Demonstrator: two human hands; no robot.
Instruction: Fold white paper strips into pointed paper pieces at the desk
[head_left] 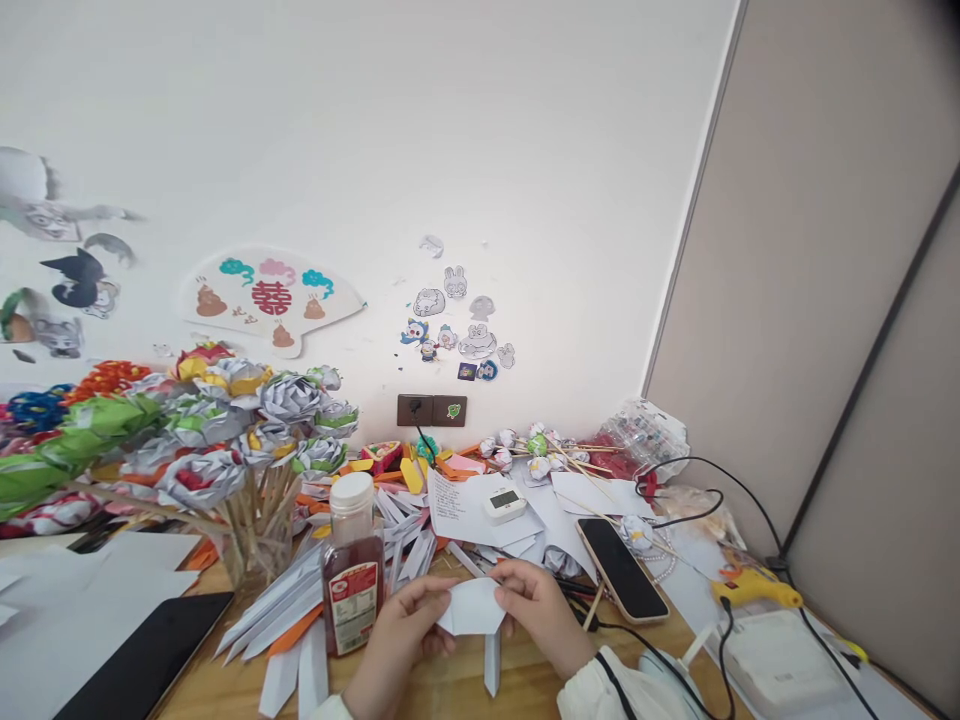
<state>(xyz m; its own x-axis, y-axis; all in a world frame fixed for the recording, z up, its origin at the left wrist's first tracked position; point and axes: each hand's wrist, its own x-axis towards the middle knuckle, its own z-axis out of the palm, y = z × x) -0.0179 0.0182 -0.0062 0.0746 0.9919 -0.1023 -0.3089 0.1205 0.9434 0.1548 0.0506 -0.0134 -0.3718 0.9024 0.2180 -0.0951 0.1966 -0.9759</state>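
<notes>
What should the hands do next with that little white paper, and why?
Probably press another crease into the white paper. The left hand and right hand pinch it by its two sides above the table, and it looks only partly folded, like the folded strips lying nearby.

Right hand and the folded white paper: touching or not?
Touching. The head view shows the right hand pinching the right edge of the folded white paper, fingers overlapping it with no gap; the left hand holds the opposite edge.

Bright, even daylight; soft shadows only; wall (450, 130) nearly washed out; blurred and bent at left edge.
</notes>
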